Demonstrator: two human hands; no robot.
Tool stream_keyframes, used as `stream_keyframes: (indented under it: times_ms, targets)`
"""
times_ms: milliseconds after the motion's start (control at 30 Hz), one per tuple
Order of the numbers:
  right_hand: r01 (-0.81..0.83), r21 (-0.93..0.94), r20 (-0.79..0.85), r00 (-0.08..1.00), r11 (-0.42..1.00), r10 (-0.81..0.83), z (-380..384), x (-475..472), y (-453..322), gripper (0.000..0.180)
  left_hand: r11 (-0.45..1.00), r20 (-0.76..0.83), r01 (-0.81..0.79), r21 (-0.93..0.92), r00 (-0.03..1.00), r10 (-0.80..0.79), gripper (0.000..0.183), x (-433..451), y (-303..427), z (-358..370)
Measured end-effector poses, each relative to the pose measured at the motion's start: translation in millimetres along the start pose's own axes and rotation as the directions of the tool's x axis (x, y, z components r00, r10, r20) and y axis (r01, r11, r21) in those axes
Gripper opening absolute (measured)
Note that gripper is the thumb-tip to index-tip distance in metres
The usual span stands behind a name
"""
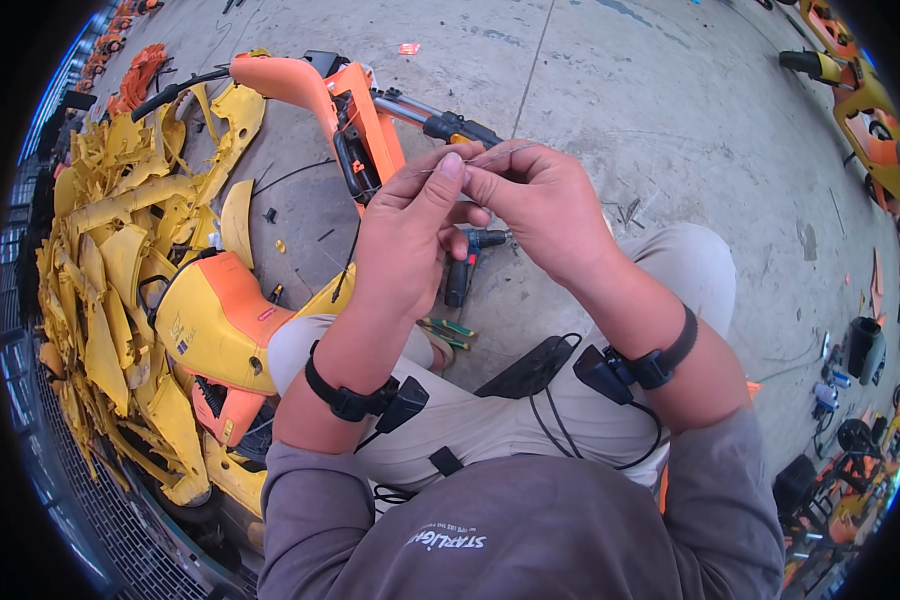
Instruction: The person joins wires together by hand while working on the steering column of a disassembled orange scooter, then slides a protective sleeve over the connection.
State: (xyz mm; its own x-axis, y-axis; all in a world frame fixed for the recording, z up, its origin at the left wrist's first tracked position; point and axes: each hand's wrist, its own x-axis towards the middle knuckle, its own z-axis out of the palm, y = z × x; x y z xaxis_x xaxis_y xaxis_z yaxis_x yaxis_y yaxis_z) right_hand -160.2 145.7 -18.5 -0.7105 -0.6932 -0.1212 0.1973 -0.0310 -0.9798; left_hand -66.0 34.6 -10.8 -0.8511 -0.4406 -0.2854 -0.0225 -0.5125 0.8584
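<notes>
My left hand and my right hand meet in front of me, each pinching a thin wire or strand between thumb and fingers. Part of the strand is hidden by the fingers. Just beyond them stands an orange scooter frame with a metal fork tube. Below my hands, a cordless drill lies on the concrete floor, with green-handled pliers near my foot. A yellow and orange scooter body is at my left knee.
A large heap of broken yellow plastic panels fills the left side. Orange parts lie beyond it. Scooters stand at the far right, above a black container and scattered parts. A small red packet lies on the floor ahead.
</notes>
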Motion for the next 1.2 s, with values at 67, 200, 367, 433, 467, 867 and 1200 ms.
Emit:
stream_keyframes:
  times_ms: [67,200,367,433,467,867,1200]
  targets:
    - [-0.020,0.025,0.013,1.000,0.999,0.020,0,0,1,0.020,1.000,0.027,0.013,-0.001,1.000,-0.013,0.031,1,-1,-1]
    - [-0.058,-0.046,0.016,0.998,0.997,0.059,-2,1,3,0.020,0.999,0.031,0.028,-0.026,0.999,-0.028,0.032,1,-3,-4]
    - [0.008,0.113,-0.021,1.000,0.994,-0.005,4,2,5,0.021,0.998,-0.048,0.035,-0.055,0.998,-0.038,0.032,2,0,-3]
    - [-0.030,0.105,-0.032,0.999,0.994,0.033,2,3,3,0.023,0.997,-0.126,0.028,-0.077,0.991,-0.038,0.030,1,2,-3]
    - [-0.033,0.132,-0.024,0.999,0.991,0.036,0,4,3,0.023,0.997,-0.127,0.027,-0.078,0.991,-0.037,0.030,1,2,-3]
    - [-0.002,-0.044,-0.071,0.997,0.999,-0.001,-3,4,2,0.026,0.991,-0.146,0.015,-0.131,0.989,-0.034,0.029,2,0,-4]
    - [-0.068,0.087,-0.014,0.997,0.994,0.069,-1,2,-1,0.024,0.998,0.005,0.042,-0.044,0.999,-0.042,0.028,4,-6,-4]
